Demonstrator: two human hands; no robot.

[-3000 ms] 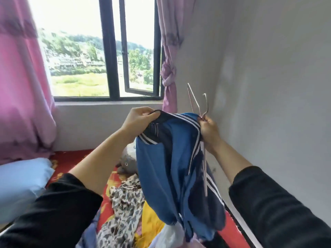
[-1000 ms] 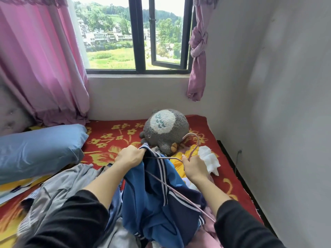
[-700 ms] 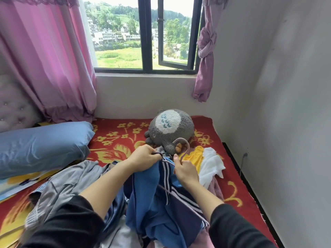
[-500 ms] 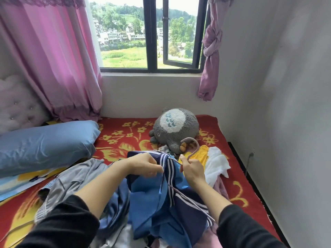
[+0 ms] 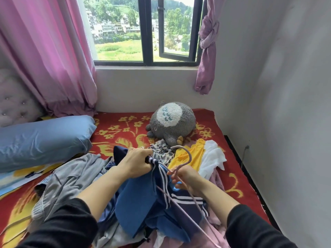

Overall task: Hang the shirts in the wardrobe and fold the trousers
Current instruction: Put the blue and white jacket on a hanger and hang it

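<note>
**Bed under the window: hanger going into the blue shirt**

Red flowered bed (image 5: 116, 126) in the head view carries a heap of clothes, a blue pillow (image 5: 44, 138) and a grey plush toy (image 5: 172, 120). The left grip (image 5: 136, 162) is curled tight on the striped edge of the blue shirt (image 5: 136, 199), which lies on the heap. The right grip (image 5: 186, 178) pinches the pink wire hanger (image 5: 189, 154) just under its hook. To do this step well, I think, hold the opening wide and slide each hanger arm fully into a shoulder before lifting.
</note>
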